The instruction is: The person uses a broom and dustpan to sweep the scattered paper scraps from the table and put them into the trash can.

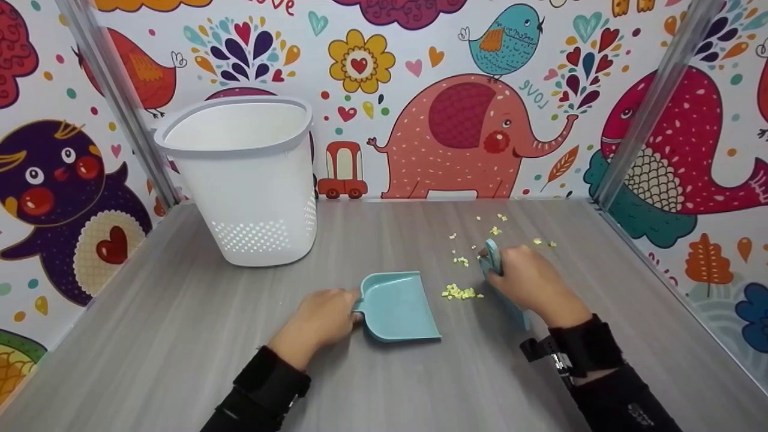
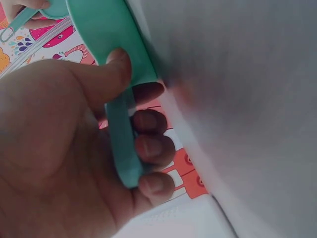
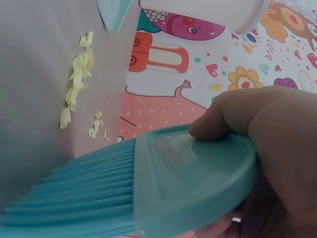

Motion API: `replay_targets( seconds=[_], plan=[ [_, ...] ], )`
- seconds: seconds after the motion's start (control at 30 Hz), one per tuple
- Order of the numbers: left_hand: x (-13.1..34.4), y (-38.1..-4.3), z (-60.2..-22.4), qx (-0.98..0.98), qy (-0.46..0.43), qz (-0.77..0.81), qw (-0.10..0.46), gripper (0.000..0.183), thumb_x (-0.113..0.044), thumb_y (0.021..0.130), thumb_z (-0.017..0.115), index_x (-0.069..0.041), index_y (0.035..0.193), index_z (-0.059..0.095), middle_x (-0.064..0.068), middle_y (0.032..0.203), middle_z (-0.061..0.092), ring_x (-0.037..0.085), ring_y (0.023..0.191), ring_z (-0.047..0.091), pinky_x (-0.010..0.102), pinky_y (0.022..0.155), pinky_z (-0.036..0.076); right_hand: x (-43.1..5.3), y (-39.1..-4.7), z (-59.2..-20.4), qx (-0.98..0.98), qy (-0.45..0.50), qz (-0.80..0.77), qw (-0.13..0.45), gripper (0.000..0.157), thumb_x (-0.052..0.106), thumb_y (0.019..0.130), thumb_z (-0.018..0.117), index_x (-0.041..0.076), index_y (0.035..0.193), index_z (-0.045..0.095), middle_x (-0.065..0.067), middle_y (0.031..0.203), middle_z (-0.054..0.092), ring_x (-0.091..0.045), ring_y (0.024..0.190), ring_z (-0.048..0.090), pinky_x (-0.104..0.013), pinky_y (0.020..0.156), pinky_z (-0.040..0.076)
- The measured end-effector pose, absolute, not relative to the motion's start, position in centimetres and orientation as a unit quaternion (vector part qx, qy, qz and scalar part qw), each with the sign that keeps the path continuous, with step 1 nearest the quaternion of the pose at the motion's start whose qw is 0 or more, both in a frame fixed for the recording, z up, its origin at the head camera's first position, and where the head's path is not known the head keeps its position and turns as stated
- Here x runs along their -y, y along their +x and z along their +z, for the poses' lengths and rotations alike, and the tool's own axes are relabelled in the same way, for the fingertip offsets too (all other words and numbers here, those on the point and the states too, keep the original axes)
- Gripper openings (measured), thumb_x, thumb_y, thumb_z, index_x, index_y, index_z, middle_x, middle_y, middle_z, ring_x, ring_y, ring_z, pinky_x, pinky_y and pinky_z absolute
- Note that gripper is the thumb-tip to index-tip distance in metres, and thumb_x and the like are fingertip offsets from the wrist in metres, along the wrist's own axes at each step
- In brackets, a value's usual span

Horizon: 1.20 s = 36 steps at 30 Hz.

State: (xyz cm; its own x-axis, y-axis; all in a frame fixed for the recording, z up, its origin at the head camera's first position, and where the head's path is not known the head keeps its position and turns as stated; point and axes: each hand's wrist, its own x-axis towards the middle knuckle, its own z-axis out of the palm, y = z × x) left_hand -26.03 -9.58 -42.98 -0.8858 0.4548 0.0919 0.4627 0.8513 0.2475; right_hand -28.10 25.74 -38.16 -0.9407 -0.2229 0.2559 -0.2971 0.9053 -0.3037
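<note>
My left hand (image 1: 321, 318) grips the handle of a teal dustpan (image 1: 399, 307), which lies on the table with its wide edge facing right. In the left wrist view its handle (image 2: 121, 139) lies in the curled fingers, the thumb on top. A teal hand brush (image 3: 163, 183) is in my right hand (image 1: 534, 282), thumb pressed on its head and blue bristles pointing down to the table. Between brush and dustpan sits a small pile of yellow paper scraps (image 1: 461, 292), apart from both. More yellow scraps (image 1: 495, 230) are scattered farther back.
A tall white waste bin (image 1: 258, 198) with small holes near its base stands at the back left of the grey wood-look table (image 1: 180, 336). Cartoon-printed panels (image 1: 372, 120) close off the back and both sides, with metal posts (image 1: 654, 108) at the corners.
</note>
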Motion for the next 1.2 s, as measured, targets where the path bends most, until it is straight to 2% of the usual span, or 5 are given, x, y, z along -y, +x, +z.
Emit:
replay_targets(
  seconds=[0.23, 0.53, 0.67, 0.8, 1.2],
  plan=[
    [9.6, -25.9, -42.8, 0.961, -0.238, -0.144, 0.008, 0.014, -0.015, 0.099, 0.074, -0.003, 0.097, 0.067, 0.015, 0.093, 0.072, 0.035, 0.093, 0.072, 0.055, 0.084, 0.057, -23.9, -27.1, -38.0, 0.964, 0.142, 0.216, 0.065, 0.007, 0.000, 0.092, 0.076, 0.004, 0.093, 0.071, -0.002, 0.070, 0.054, -0.020, 0.068, 0.058, -0.035, 0.063, 0.051],
    [9.6, -26.0, -42.9, 0.960, -0.242, -0.141, 0.015, 0.014, -0.015, 0.099, 0.074, -0.004, 0.096, 0.066, 0.014, 0.091, 0.071, 0.034, 0.090, 0.072, 0.054, 0.083, 0.057, -21.8, -25.9, -37.8, 0.963, 0.144, 0.222, 0.055, 0.025, 0.002, 0.093, 0.075, 0.007, 0.076, 0.059, 0.001, 0.064, 0.045, -0.017, 0.060, 0.055, -0.032, 0.059, 0.051],
    [9.6, -26.0, -43.0, 0.960, -0.243, -0.140, 0.017, 0.014, -0.015, 0.098, 0.075, -0.005, 0.095, 0.066, 0.014, 0.090, 0.070, 0.033, 0.089, 0.071, 0.054, 0.082, 0.057, -20.8, -25.3, -37.9, 0.958, 0.157, 0.229, 0.067, 0.006, 0.001, 0.092, 0.078, 0.002, 0.093, 0.072, -0.002, 0.074, 0.058, -0.017, 0.069, 0.058, -0.033, 0.064, 0.054],
    [9.6, -26.0, -43.0, 0.960, -0.243, -0.139, 0.019, 0.014, -0.015, 0.098, 0.075, -0.005, 0.094, 0.065, 0.013, 0.090, 0.070, 0.033, 0.088, 0.071, 0.054, 0.082, 0.057, -19.9, -24.9, -38.0, 0.950, 0.184, 0.235, 0.086, 0.024, -0.002, 0.090, 0.079, -0.001, 0.114, 0.077, -0.003, 0.080, 0.064, -0.016, 0.072, 0.058, -0.034, 0.067, 0.057],
    [9.7, -26.0, -42.9, 0.956, -0.257, -0.141, 0.027, 0.018, -0.013, 0.097, 0.076, -0.006, 0.088, 0.061, 0.014, 0.085, 0.069, 0.037, 0.088, 0.071, 0.056, 0.080, 0.056, -18.1, -23.5, -38.1, 0.927, 0.238, 0.280, 0.077, 0.034, -0.005, 0.089, 0.075, -0.003, 0.124, 0.076, -0.013, 0.116, 0.078, -0.016, 0.099, 0.072, -0.045, 0.090, 0.061]
  ],
)
